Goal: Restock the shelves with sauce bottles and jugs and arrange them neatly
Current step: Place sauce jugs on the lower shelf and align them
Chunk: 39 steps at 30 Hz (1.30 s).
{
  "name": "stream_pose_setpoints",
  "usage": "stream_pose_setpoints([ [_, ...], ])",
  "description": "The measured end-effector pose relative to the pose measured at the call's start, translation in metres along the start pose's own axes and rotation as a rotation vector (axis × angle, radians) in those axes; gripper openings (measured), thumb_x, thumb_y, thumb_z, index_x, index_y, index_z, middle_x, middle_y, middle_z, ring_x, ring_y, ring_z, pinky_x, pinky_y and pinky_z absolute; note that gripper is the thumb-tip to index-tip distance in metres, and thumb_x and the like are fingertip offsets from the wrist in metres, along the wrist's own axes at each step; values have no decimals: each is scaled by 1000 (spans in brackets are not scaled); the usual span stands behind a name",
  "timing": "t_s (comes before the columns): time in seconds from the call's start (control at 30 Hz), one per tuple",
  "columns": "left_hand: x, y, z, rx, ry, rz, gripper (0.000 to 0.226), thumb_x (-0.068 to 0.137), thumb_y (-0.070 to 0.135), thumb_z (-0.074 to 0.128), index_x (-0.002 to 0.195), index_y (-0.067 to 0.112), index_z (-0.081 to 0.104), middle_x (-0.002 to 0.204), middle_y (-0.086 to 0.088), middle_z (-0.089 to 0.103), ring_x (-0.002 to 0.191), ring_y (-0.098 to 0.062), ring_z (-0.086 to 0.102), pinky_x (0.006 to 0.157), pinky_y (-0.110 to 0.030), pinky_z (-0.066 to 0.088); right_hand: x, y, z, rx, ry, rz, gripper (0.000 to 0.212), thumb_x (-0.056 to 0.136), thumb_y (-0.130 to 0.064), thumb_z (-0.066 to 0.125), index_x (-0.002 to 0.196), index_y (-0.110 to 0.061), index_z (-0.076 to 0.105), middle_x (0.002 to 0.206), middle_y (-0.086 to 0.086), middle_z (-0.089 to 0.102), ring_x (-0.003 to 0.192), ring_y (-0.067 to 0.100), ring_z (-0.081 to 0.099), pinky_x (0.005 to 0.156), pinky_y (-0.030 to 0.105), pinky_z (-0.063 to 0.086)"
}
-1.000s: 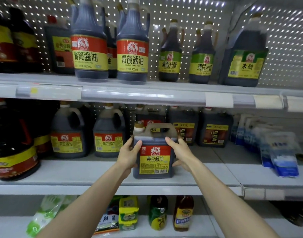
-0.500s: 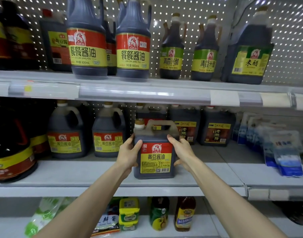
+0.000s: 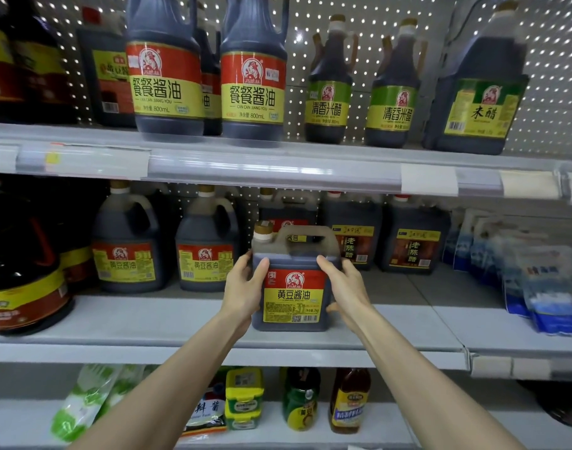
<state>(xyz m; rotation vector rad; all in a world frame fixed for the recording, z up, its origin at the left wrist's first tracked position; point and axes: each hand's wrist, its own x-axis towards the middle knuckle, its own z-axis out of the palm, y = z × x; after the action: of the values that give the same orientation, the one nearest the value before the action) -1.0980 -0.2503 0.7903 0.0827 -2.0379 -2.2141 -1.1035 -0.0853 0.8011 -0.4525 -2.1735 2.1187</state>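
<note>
A square soy sauce jug [image 3: 292, 297] stands upright on the middle shelf [image 3: 148, 319], near its front edge. The left hand [image 3: 245, 287] clasps the jug's left side, with the thumb across the front. The right hand [image 3: 346, 287] curls round its right side. Two round jugs [image 3: 125, 245] stand further back to the left, and vinegar jugs [image 3: 411, 245] stand behind to the right.

white perforated back panel [image 3: 307, 11] behind grey metal shelves [image 3: 154, 319] with glossy, light-catching price rails [image 3: 245, 168].
</note>
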Motion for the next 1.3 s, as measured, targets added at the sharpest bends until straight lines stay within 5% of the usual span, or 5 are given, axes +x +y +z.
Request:
stream_pose_setpoints([
  [0.2,18,-3,0,19,24,19,53,99,26,51,148,19,32,102,6,64,88,-6,62,64,-32,53,12,-5,9,13,12,-11,61,94,-41,57,145,-20,33,91,-5,61,81,16,59,96,57,43],
  [0.7,63,-5,0,9,33,-14,47,99,24,51,144,22,39,127,-6,61,108,-26,63,58,-29,53,52,-18,28,19,32,-25,50,95,-37,58,140,-25,40,109,3,57,107,32,56,82,52,45],
  [0.9,74,-8,0,27,23,-10,45,99,26,50,143,23,41,126,-5,63,106,-26,63,78,-47,56,65,-18,33,-35,47,-47,54,95,-40,57,142,-21,38,135,8,54,115,35,55,75,48,45],
  [1.2,89,-10,2,77,49,36,38,99,24,50,137,19,48,111,-3,66,77,-8,62,46,-25,51,80,-17,35,-46,29,-66,50,96,-42,55,138,-20,40,100,0,51,75,17,51,74,45,47],
  [1.3,94,-9,4,92,53,21,41,99,28,50,139,20,47,119,-8,66,93,-25,66,49,-27,48,85,-16,37,-59,28,-81,54,95,-44,56,139,-19,39,127,7,54,102,29,57,76,44,46],
])
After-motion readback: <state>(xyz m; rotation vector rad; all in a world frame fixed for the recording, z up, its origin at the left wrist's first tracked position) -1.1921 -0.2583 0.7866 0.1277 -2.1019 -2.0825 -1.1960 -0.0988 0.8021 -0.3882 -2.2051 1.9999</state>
